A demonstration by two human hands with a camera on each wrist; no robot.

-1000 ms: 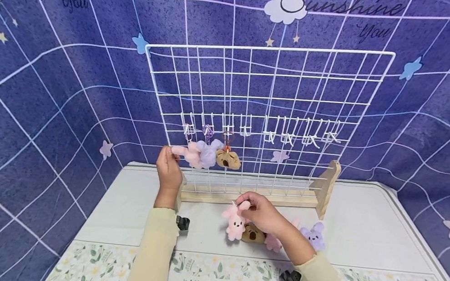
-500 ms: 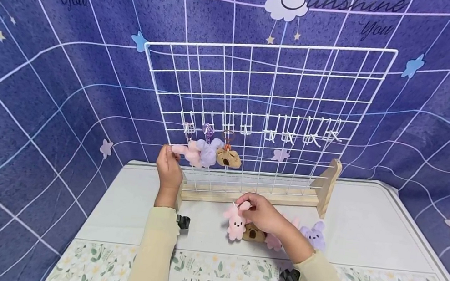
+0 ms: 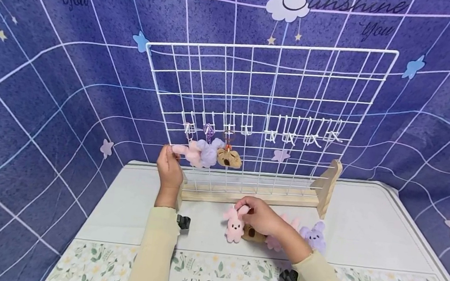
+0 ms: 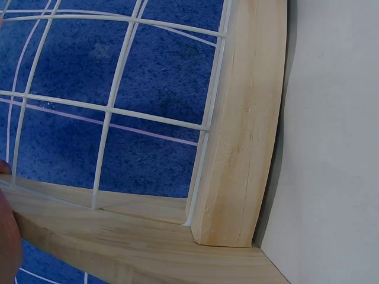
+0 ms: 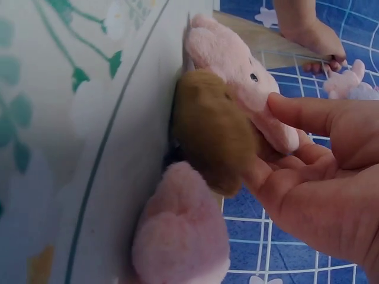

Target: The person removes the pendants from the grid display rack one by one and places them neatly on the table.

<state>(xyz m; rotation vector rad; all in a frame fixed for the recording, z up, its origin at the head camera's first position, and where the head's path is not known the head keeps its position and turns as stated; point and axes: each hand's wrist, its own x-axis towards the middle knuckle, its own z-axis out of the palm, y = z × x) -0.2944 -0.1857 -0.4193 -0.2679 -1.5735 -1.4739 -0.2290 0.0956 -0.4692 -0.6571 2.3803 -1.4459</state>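
My right hand [image 3: 262, 216] pinches a pink plush bunny [image 3: 234, 231] by its ear, thumb in front. The bunny is upright, its feet low at the white table. In the right wrist view, the thumb presses the pink bunny [image 5: 228, 59] beside a brown plush [image 5: 210, 130], which the hand partly hides in the head view. At the left end of the white wire rack [image 3: 277, 47], my left hand [image 3: 170, 171] grips the rack's side, near the long ear of a hanging pink plush [image 3: 194, 153]. Only a sliver of that hand [image 4: 7, 242] shows in the left wrist view.
A purple plush [image 3: 209, 152] and a brown plush [image 3: 229, 157] also hang from hooks. Several white hooks [image 3: 289, 138] hold nothing. Under my right forearm lies another pink plush [image 3: 273, 242], with a purple one [image 3: 314, 237] farther right. A wooden base [image 3: 250, 196] supports the rack.
My right hand has lowered slightly, and the pink bunny has come down a little with it. The left hand stays on the rack's side.
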